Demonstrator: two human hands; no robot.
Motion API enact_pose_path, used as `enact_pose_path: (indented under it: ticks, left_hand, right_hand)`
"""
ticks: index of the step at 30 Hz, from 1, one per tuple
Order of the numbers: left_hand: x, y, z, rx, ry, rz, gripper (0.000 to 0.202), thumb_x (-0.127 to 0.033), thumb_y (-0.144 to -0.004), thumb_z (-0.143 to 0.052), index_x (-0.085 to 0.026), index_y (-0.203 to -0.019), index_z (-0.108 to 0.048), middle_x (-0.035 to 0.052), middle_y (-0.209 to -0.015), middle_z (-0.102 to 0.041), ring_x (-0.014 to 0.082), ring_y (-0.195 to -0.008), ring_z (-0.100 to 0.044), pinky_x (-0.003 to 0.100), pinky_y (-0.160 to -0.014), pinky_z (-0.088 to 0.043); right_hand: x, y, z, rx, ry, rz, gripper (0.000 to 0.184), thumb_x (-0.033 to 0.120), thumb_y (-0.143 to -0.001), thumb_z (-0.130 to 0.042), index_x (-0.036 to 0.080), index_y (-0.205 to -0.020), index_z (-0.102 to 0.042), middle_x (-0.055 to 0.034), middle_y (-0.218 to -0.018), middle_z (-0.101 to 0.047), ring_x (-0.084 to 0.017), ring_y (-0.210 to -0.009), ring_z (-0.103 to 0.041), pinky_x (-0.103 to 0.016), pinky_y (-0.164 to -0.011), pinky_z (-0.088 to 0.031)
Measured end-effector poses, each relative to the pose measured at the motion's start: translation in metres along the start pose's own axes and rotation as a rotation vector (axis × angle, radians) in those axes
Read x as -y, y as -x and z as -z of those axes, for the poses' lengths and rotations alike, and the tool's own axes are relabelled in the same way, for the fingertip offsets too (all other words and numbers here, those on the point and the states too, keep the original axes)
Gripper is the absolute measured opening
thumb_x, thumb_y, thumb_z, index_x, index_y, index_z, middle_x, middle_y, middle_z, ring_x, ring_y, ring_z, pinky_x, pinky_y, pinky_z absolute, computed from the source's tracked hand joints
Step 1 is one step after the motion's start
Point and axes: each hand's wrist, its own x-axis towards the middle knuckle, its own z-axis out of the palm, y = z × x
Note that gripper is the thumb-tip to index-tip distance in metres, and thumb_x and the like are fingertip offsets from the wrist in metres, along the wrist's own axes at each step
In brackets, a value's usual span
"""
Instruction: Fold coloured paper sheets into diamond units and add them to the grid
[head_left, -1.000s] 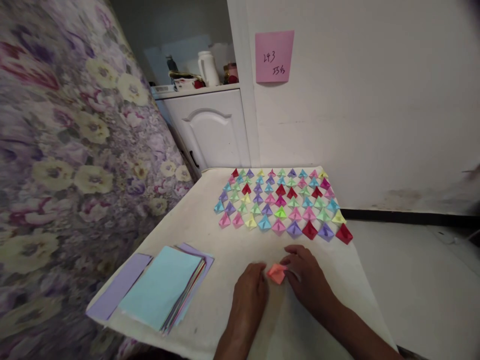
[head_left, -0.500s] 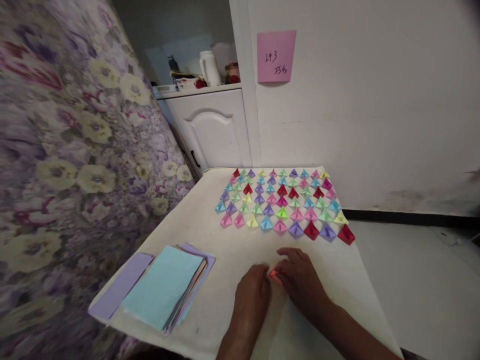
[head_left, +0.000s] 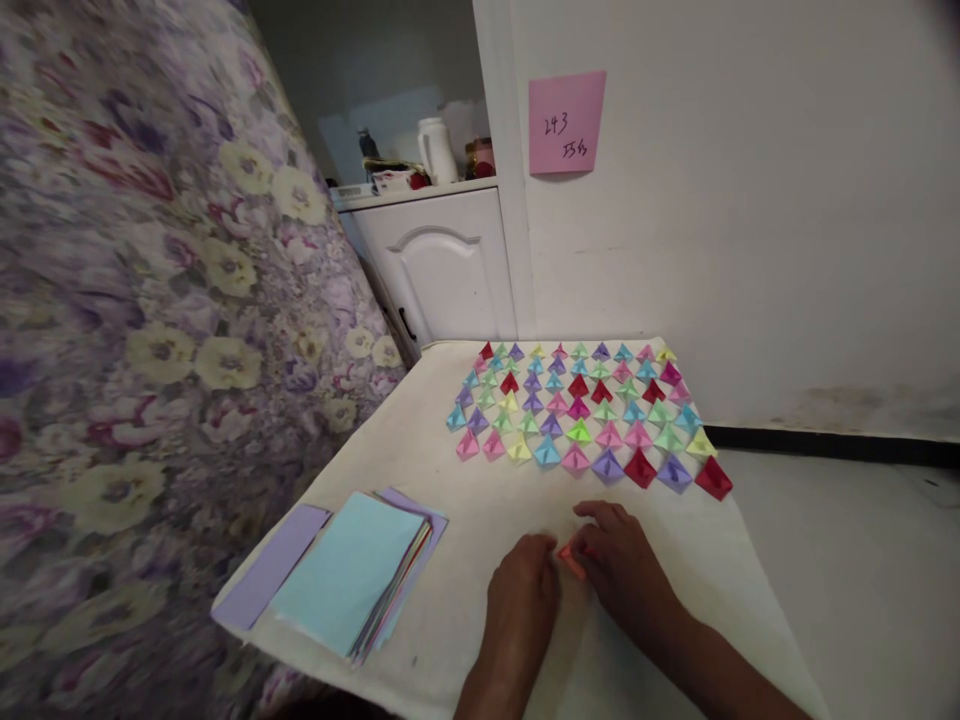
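Between my two hands, low over the cream tabletop, is a small orange-red folded paper (head_left: 572,562). My right hand (head_left: 622,560) pinches it from the right with thumb and forefinger, the other fingers raised and bent. My left hand (head_left: 525,590) is closed at its left tip, fingers curled under and partly hidden. Beyond the hands, several rows of small folded paper pieces (head_left: 578,432) in pink, purple, blue, green, yellow and red stand across the far half of the table.
A stack of coloured paper sheets (head_left: 349,570), light blue on top, lies at the left of the table (head_left: 420,630). Beside it is a purple paper strip (head_left: 274,565). A floral curtain (head_left: 172,350) hangs along the left; a white cabinet (head_left: 450,260) and the wall stand behind.
The camera view has turned slightly left, so everything sits further right. Both hands stay at the orange-red paper, whose visible shape looks slightly different between the fingers.
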Motion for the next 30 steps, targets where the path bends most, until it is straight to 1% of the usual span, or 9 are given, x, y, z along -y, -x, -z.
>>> enact_pose_path:
  ticks: [2,4,6,8,12,16,19,22,30]
  left_hand:
    - [0.002,0.0,-0.001,-0.015,0.017,-0.012,0.034,-0.012,-0.078,-0.038,-0.018,-0.102,-0.061,0.0061,-0.099,-0.066,0.0187,-0.092,-0.059,0.028,-0.081,-0.042]
    - [0.003,-0.001,0.0,-0.048,0.044,-0.022,0.034,-0.011,-0.078,-0.038,-0.019,-0.101,-0.061,0.006,-0.099,-0.066,0.0185,-0.092,-0.059,0.029,-0.081,-0.042]
    - [0.0,-0.002,0.004,-0.095,0.088,-0.046,0.032,-0.012,-0.079,-0.038,-0.02,-0.099,-0.061,0.0055,-0.097,-0.065,0.0178,-0.091,-0.058,0.028,-0.08,-0.042]
    - [-0.006,-0.003,0.008,-0.133,0.139,-0.08,0.028,-0.014,-0.081,-0.038,-0.021,-0.096,-0.061,0.0046,-0.092,-0.063,0.0166,-0.087,-0.058,0.028,-0.077,-0.042]
    - [-0.022,-0.002,0.01,-0.148,0.162,-0.124,0.021,-0.021,-0.084,-0.04,-0.022,-0.09,-0.061,0.003,-0.083,-0.058,0.0157,-0.077,-0.055,0.027,-0.068,-0.042]
    - [-0.033,0.0,0.0,-0.158,0.023,-0.151,0.014,-0.027,-0.082,-0.048,-0.023,-0.084,-0.061,0.0034,-0.084,-0.054,0.0186,-0.082,-0.051,0.029,-0.068,-0.04]
    - [-0.035,-0.001,-0.009,-0.169,-0.086,-0.146,0.013,-0.024,-0.081,-0.048,-0.022,-0.082,-0.061,0.0037,-0.084,-0.052,0.0192,-0.082,-0.048,0.029,-0.068,-0.038]
    - [-0.033,-0.005,-0.013,-0.158,-0.14,-0.148,0.014,-0.02,-0.081,-0.047,-0.022,-0.081,-0.06,0.0036,-0.084,-0.051,0.0188,-0.081,-0.047,0.028,-0.066,-0.037]
    - [-0.032,-0.01,-0.013,-0.115,-0.169,-0.096,0.015,-0.013,-0.077,-0.046,-0.021,-0.073,-0.057,0.0034,-0.082,-0.049,0.0182,-0.081,-0.046,0.027,-0.065,-0.036]
  right_hand:
    - [-0.003,0.001,-0.002,-0.01,-0.012,0.013,0.013,0.012,-0.076,-0.054,0.02,-0.067,-0.06,-0.0061,-0.108,-0.057,-0.023,-0.103,-0.048,-0.037,-0.083,-0.037]
    - [-0.006,0.003,-0.001,-0.035,-0.042,0.031,0.009,0.014,-0.075,-0.055,0.021,-0.075,-0.061,-0.0066,-0.11,-0.055,-0.024,-0.104,-0.048,-0.038,-0.084,-0.037]
    - [-0.011,0.004,0.002,-0.08,-0.071,0.036,0.014,0.016,-0.075,-0.056,0.022,-0.087,-0.06,-0.0073,-0.112,-0.053,-0.024,-0.105,-0.047,-0.038,-0.085,-0.038]
    - [-0.017,0.004,0.009,-0.135,-0.08,0.011,0.019,0.017,-0.075,-0.055,0.022,-0.093,-0.059,-0.0073,-0.109,-0.053,-0.023,-0.104,-0.048,-0.038,-0.086,-0.038]
    - [-0.028,0.004,0.024,-0.184,-0.07,-0.053,0.017,0.016,-0.077,-0.05,0.023,-0.091,-0.059,-0.006,-0.1,-0.056,-0.023,-0.099,-0.051,-0.038,-0.083,-0.04]
    - [-0.033,0.006,0.03,-0.192,-0.075,-0.078,0.017,0.015,-0.076,-0.049,0.023,-0.088,-0.059,-0.005,-0.099,-0.056,-0.022,-0.097,-0.052,-0.038,-0.082,-0.04]
    - [-0.033,0.006,0.031,-0.191,-0.084,-0.079,0.019,0.014,-0.076,-0.049,0.023,-0.089,-0.059,-0.0044,-0.099,-0.056,-0.022,-0.098,-0.052,-0.037,-0.082,-0.04]
    - [-0.032,0.007,0.033,-0.196,-0.089,-0.078,0.02,0.013,-0.075,-0.049,0.023,-0.088,-0.059,-0.0042,-0.099,-0.056,-0.022,-0.097,-0.053,-0.037,-0.082,-0.04]
    - [-0.032,0.008,0.04,-0.205,-0.101,-0.069,0.019,0.014,-0.076,-0.047,0.022,-0.087,-0.06,-0.0054,-0.097,-0.058,-0.022,-0.095,-0.054,-0.036,-0.08,-0.042]
